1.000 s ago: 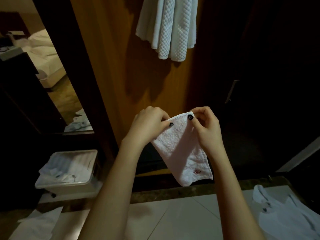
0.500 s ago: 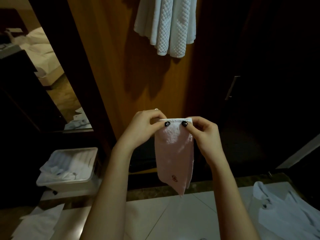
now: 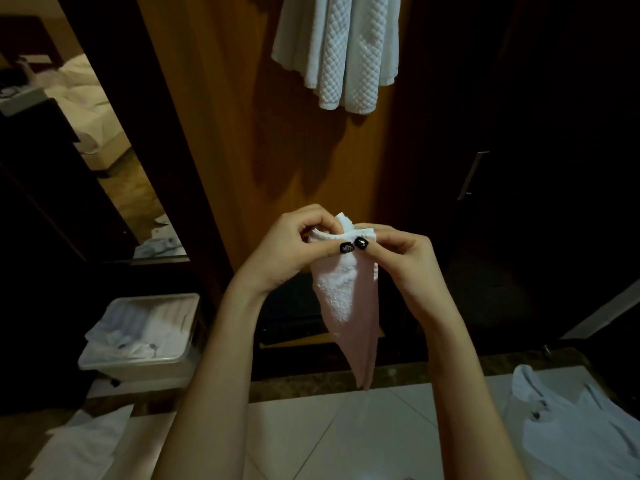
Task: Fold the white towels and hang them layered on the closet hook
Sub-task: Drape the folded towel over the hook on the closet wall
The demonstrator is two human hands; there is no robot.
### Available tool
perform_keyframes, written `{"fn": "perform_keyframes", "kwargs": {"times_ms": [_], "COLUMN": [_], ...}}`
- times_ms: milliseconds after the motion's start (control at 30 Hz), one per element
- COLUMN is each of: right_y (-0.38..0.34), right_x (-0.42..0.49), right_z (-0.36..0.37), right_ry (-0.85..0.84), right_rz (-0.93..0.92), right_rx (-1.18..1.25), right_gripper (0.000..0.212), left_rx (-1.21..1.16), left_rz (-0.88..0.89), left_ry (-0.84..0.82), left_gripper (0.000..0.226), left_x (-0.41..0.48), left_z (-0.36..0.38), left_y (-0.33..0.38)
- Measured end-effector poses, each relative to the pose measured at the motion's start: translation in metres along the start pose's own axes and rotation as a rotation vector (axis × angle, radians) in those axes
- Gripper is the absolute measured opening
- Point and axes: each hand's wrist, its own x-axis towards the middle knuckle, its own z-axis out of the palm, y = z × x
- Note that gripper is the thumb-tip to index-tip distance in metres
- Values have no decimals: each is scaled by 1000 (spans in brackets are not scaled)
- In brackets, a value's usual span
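Observation:
A small white towel [image 3: 346, 299] hangs folded into a narrow strip in front of me, tapering to a point above the floor. My left hand [image 3: 287, 251] pinches its top edge from the left, and my right hand [image 3: 401, 251] pinches it from the right, the thumbs almost touching. Higher up, larger white quilted towels [image 3: 343, 50] hang bunched against the wooden closet panel [image 3: 249, 133]. The hook itself is out of view.
A plastic bin [image 3: 145, 358] with white linen stands on the floor at the left. More white cloth lies at the lower right [image 3: 575, 431] and lower left [image 3: 79, 445]. A dark door with a metal handle [image 3: 472, 174] is at the right.
My hands have come together at the towel's top edge, folding it narrower. The towel now hangs as a thin pointed strip instead of a wider rectangle.

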Motion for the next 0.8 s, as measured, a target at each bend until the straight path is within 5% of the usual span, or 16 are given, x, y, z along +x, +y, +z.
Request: {"fn": "perform_keyframes", "kwargs": {"times_ms": [500,667,800], "right_y": [3,-3,-3], "right_x": [20,22,25], "right_z": [14,7,12], "right_ry": [88,13,117], "right_rz": [-37,4,-47], "right_rx": [-149,-143,-184], "right_gripper": [11,20,11], "left_rx": [-91,-155,-177], "left_rz": [-43,-18,22], "left_ry": [173,112,105], "left_gripper": [11,16,12], "left_x": [2,7,12], "left_z": [-16,-18,-17], "left_y": [-19,-18,-12]}}
